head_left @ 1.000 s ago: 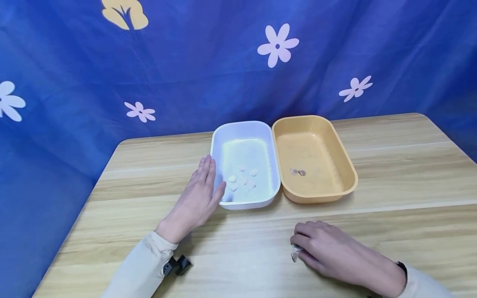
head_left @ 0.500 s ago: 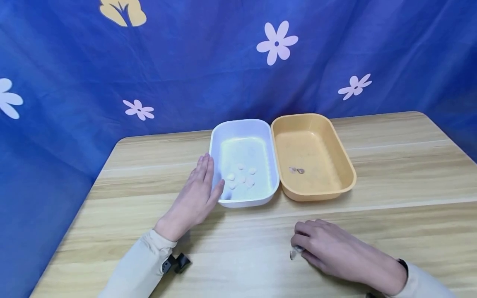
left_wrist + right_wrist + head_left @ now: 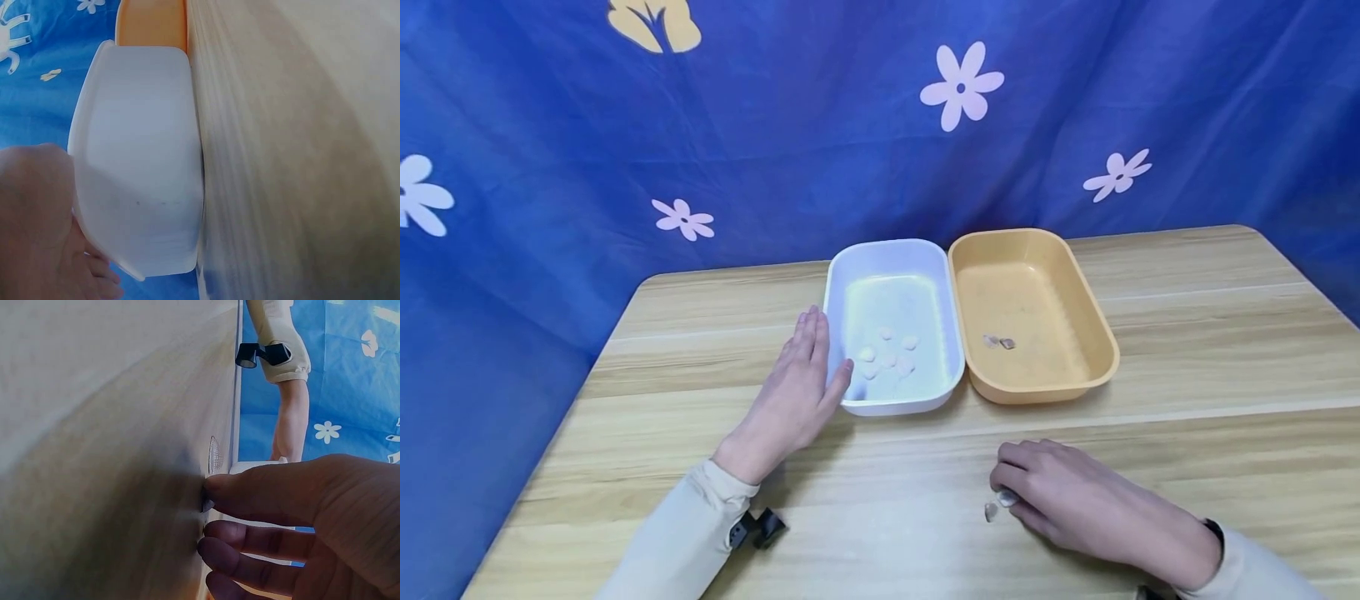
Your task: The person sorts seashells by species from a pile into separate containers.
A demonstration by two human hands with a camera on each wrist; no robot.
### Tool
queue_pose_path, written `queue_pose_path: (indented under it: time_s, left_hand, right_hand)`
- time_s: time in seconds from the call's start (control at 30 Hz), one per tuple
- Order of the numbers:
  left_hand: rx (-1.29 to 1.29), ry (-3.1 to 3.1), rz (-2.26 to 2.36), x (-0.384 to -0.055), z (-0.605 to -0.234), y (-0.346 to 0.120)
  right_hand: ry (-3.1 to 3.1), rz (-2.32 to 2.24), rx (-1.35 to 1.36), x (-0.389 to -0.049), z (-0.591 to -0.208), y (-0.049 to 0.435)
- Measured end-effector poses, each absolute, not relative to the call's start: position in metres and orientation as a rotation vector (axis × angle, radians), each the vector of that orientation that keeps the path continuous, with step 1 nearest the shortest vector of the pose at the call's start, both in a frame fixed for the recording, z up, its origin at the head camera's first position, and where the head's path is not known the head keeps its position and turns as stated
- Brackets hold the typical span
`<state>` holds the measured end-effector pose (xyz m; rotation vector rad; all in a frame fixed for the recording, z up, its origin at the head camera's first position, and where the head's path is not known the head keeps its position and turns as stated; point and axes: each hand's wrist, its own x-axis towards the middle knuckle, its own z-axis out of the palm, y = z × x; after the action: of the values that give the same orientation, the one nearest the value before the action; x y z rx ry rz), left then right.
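Observation:
My left hand (image 3: 793, 387) rests against the left rim of the white basin (image 3: 891, 408), fingers straight and thumb over the near corner. Inside that basin lie several pale, shell-like pieces (image 3: 888, 359). Low over the table, my right hand (image 3: 1067, 496) has its thumb and curled fingers around a small greyish shell (image 3: 1007, 497); much of the shell is hidden in the right wrist view. Just left of it a second small shell (image 3: 991, 512), ribbed (image 3: 215, 455), touches the tabletop. The yellow-orange basin (image 3: 1041, 394) holds two small brownish shells (image 3: 999, 342).
Both basins stand side by side on the wood-grain table (image 3: 1210, 350). A blue curtain (image 3: 820, 125) with flower prints hangs behind the table's far edge. A black wrist-worn camera (image 3: 758, 529) sits under the left sleeve.
The right hand has shifted slightly right, and the gap between its held shell and the second shell has widened. The left hand and both basins stay in place.

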<state>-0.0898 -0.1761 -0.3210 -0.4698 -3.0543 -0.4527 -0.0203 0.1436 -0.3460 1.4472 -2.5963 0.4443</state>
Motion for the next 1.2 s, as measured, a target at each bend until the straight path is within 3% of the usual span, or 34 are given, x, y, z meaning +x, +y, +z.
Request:
queue_pose_path:
  time_s: [1.2]
  left_hand:
    - [-0.488, -3.051, -0.454, -0.0881, -0.3233, -0.1738]
  right_hand:
    - [-2.520, 0.519, 1.469, -0.0265, -0.3494, 0.1442]
